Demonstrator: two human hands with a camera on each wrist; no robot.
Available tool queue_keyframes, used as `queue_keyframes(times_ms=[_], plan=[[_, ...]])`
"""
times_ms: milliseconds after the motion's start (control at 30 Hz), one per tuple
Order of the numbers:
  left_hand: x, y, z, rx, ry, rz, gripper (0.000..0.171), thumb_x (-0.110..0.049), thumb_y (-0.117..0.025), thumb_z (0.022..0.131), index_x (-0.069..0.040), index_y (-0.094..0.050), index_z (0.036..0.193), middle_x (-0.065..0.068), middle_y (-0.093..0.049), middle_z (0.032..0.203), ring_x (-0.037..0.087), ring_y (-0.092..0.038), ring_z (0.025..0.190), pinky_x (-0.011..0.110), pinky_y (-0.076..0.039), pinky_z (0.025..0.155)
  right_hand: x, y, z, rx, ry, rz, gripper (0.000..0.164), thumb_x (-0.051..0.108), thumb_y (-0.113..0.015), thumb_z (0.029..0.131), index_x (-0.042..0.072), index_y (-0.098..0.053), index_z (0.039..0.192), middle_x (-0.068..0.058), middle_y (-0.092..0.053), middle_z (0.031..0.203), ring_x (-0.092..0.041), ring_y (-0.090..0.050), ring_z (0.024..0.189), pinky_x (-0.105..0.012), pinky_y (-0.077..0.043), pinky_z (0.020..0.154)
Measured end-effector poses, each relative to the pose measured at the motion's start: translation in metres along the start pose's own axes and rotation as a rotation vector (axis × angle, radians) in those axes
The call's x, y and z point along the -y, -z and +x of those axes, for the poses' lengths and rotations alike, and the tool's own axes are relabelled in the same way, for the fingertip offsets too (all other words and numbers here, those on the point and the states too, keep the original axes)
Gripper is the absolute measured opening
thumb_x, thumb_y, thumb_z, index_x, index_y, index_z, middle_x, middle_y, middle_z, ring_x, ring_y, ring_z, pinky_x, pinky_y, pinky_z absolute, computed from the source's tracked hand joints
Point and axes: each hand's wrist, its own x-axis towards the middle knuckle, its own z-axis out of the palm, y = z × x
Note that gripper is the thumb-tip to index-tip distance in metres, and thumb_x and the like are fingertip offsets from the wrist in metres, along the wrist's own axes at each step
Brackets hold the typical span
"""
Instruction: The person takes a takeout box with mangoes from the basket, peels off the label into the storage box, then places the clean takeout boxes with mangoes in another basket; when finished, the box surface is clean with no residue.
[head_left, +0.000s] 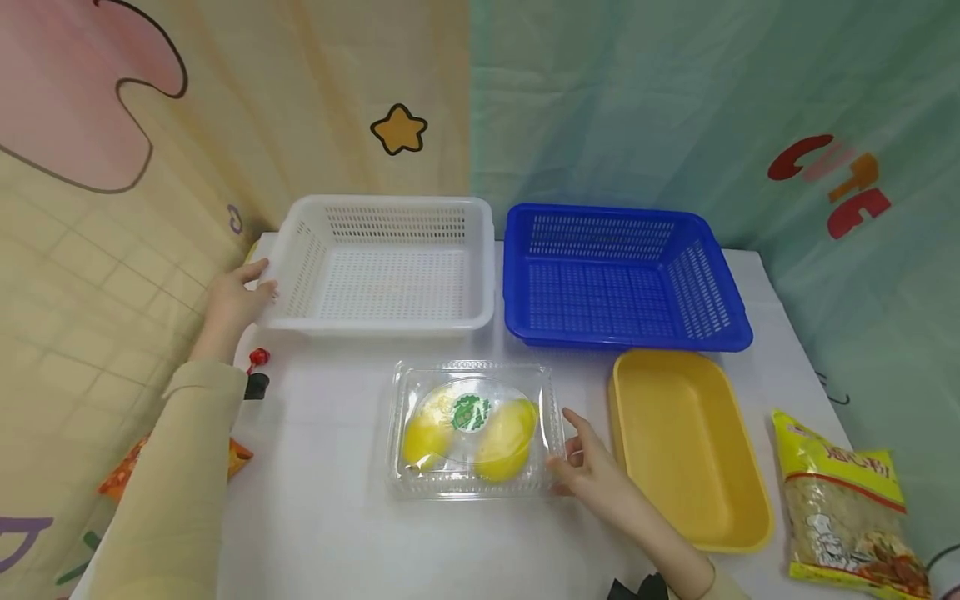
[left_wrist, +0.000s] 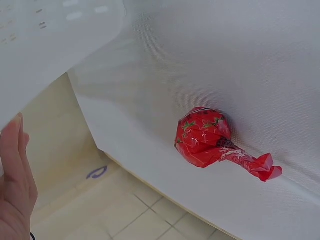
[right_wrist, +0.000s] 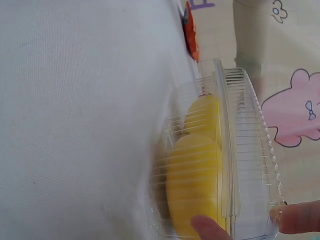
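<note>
A clear plastic clamshell box [head_left: 471,483] lies on the table, its lid down, with two yellow mangoes [right_wrist: 192,175] inside and a round green sticker [head_left: 470,412] on top. At its right edge is my right hand [head_left: 596,475]: one fingertip meets the lid's upper edge and another lies by the side wall, fingers spread apart. My left hand [head_left: 234,302] touches the left rim of the white perforated basket [head_left: 375,323] with fairly straight fingers. Part of that hand is hidden in the left wrist view, where fingers [left_wrist: 15,155] show beside the basket wall.
A blue basket [head_left: 622,337] stands right of the white one, with a yellow tray [head_left: 686,442] in front. A noodle bag [head_left: 847,508] lies far right. By my left forearm are a red-wrapped lollipop [left_wrist: 202,135] and an orange packet [head_left: 238,457]. Curtains surround the table.
</note>
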Motion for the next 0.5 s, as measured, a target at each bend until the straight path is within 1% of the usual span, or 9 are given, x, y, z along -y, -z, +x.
queue_keyframes(times_ms=[100, 167, 233, 300, 333, 367, 400, 467, 500], plan=[[0.003, -0.001, 0.000, -0.014, -0.005, 0.000, 0.054, -0.025, -0.044, 0.102, -0.009, -0.030, 0.153, 0.027, -0.029, 0.156, 0.044, -0.032, 0.136, 0.055, -0.037, 0.108, 0.000, 0.001, 0.001, -0.010, -0.001, -0.015, 0.076, 0.000, -0.064, 0.090, -0.002, -0.022, 0.152, -0.017, -0.043, 0.104, -0.023, -0.051, 0.086, -0.033, -0.062, 0.066], [0.005, -0.003, -0.001, -0.023, -0.016, 0.009, 0.055, -0.024, -0.044, 0.103, -0.008, -0.029, 0.153, 0.027, -0.031, 0.155, 0.045, -0.037, 0.134, 0.055, -0.040, 0.105, 0.001, 0.001, 0.001, 0.000, 0.004, -0.033, 0.074, 0.001, -0.064, 0.090, -0.004, -0.022, 0.152, -0.017, -0.044, 0.103, -0.022, -0.055, 0.083, -0.033, -0.062, 0.065], [0.005, -0.004, -0.003, -0.039, -0.038, 0.009, 0.058, -0.022, -0.045, 0.102, -0.004, -0.026, 0.154, 0.030, -0.032, 0.154, 0.048, -0.041, 0.133, 0.056, -0.043, 0.103, 0.001, 0.001, 0.001, 0.012, 0.012, -0.042, 0.074, 0.002, -0.064, 0.090, -0.007, -0.022, 0.151, -0.017, -0.045, 0.102, -0.021, -0.058, 0.079, -0.033, -0.061, 0.064], [0.003, -0.005, -0.009, -0.072, -0.074, 0.016, 0.062, -0.022, -0.044, 0.102, 0.000, -0.020, 0.155, 0.031, -0.029, 0.155, 0.051, -0.042, 0.132, 0.059, -0.043, 0.103, 0.000, 0.000, 0.000, 0.021, 0.016, -0.050, 0.075, 0.002, -0.064, 0.090, -0.008, -0.021, 0.151, -0.018, -0.046, 0.102, -0.020, -0.060, 0.075, -0.032, -0.061, 0.063], [0.001, -0.005, -0.013, -0.097, -0.105, 0.021, 0.063, -0.022, -0.045, 0.102, 0.001, -0.019, 0.155, 0.032, -0.027, 0.155, 0.052, -0.042, 0.131, 0.061, -0.041, 0.104, 0.000, 0.000, 0.000, 0.025, 0.014, -0.050, 0.076, 0.003, -0.064, 0.090, -0.008, -0.020, 0.151, -0.019, -0.046, 0.103, -0.020, -0.060, 0.074, -0.032, -0.061, 0.063], [-0.003, -0.005, -0.020, -0.118, -0.142, 0.023, 0.063, -0.022, -0.045, 0.102, 0.003, -0.020, 0.154, 0.032, -0.026, 0.155, 0.053, -0.039, 0.133, 0.062, -0.038, 0.107, -0.001, 0.000, 0.000, 0.025, 0.010, -0.056, 0.077, 0.004, -0.064, 0.091, -0.007, -0.019, 0.152, -0.019, -0.047, 0.104, -0.019, -0.061, 0.073, -0.032, -0.061, 0.063], [-0.007, -0.006, -0.027, -0.144, -0.186, 0.023, 0.061, -0.022, -0.046, 0.102, 0.004, -0.024, 0.153, 0.033, -0.027, 0.154, 0.054, -0.038, 0.134, 0.064, -0.037, 0.107, -0.001, 0.001, 0.000, 0.024, 0.005, -0.059, 0.077, 0.005, -0.064, 0.091, -0.007, -0.019, 0.152, -0.019, -0.047, 0.105, -0.019, -0.061, 0.073, -0.032, -0.061, 0.063], [-0.016, -0.009, -0.049, -0.181, -0.268, 0.029, 0.056, -0.022, -0.049, 0.102, 0.003, -0.034, 0.150, 0.030, -0.031, 0.153, 0.051, -0.036, 0.136, 0.064, -0.036, 0.107, -0.001, 0.002, 0.000, 0.025, -0.003, -0.072, 0.079, 0.007, -0.065, 0.091, -0.005, -0.017, 0.153, -0.020, -0.047, 0.107, -0.019, -0.062, 0.073, -0.032, -0.061, 0.064], [-0.021, -0.013, -0.061, -0.194, -0.312, 0.027, 0.051, -0.020, -0.050, 0.101, 0.002, -0.040, 0.146, 0.029, -0.036, 0.151, 0.050, -0.037, 0.135, 0.064, -0.037, 0.107, -0.001, 0.003, -0.001, 0.026, -0.005, -0.075, 0.079, 0.008, -0.065, 0.092, -0.004, -0.017, 0.153, -0.020, -0.047, 0.107, -0.019, -0.062, 0.073, -0.032, -0.061, 0.064]])
